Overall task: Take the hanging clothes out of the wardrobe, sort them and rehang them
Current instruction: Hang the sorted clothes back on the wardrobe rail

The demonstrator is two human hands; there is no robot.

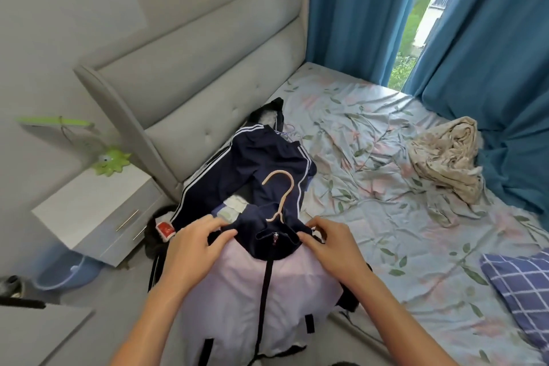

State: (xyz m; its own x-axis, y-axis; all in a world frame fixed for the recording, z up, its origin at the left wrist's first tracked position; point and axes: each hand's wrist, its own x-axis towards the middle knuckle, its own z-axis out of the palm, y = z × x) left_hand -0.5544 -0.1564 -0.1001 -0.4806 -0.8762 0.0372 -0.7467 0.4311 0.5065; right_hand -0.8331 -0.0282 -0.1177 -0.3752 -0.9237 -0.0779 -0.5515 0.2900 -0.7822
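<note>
- Jacket, white with a navy collar and zip, lay front-up at the near bed edge, on top of the clothes pile.
- Hanger sat inside the collar, hook sticking out over the navy striped trousers.
- Left hand pinched closed on the collar's left side; right hand pinched closed on its right side, fingers curled over the fabric.
- Risk, as a guess: hanger could slip out of the neck if lifted by the collar alone, since the zip looked partly open at the top.
- Risk: hook could snag the trousers beneath and drag them along.
- Risk: jacket hem hung off the bed edge, so a loose hold might let it slide to the floor.
- Around: crumpled beige cloth well apart on the right, checked pillow at the near right, nightstand left of the bed with a green toy on it.
- Wardrobe not in view; pile under the jacket crowded the working spot.
</note>
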